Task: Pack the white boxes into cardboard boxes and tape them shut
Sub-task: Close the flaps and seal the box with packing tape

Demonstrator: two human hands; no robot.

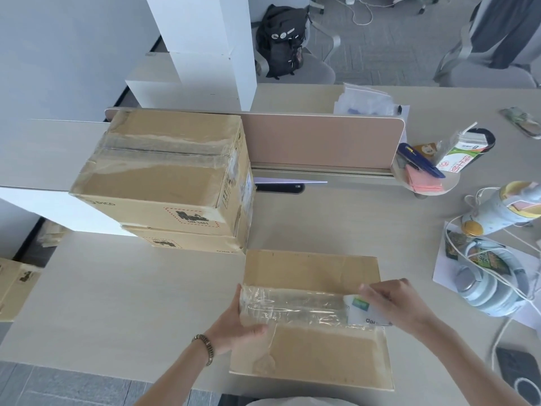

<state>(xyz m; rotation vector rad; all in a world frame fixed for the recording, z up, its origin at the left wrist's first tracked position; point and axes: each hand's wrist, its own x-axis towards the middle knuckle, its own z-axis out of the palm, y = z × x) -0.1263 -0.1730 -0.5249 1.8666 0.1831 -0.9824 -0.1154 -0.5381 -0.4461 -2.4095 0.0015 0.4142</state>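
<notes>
A closed cardboard box (322, 353) lies on the table right in front of me. A wide strip of clear tape (295, 306) runs across its top seam from left to right. My left hand (237, 320) holds the box's left end, thumb pressing on the tape. My right hand (395, 303) grips a roll of tape (361, 313) with a white and green label at the right end of the strip. Two taped cardboard boxes (164, 177) are stacked at the left back. Tall white boxes (205, 48) stand behind them.
A pink desk divider (322, 139) crosses the middle. At the right lie headphones (486, 285), cables, a bottle (503, 209), a milk carton (459, 153) and a small round tray. Another cardboard box (14, 285) sits at the far left edge. A chair with a black backpack (281, 39) stands beyond.
</notes>
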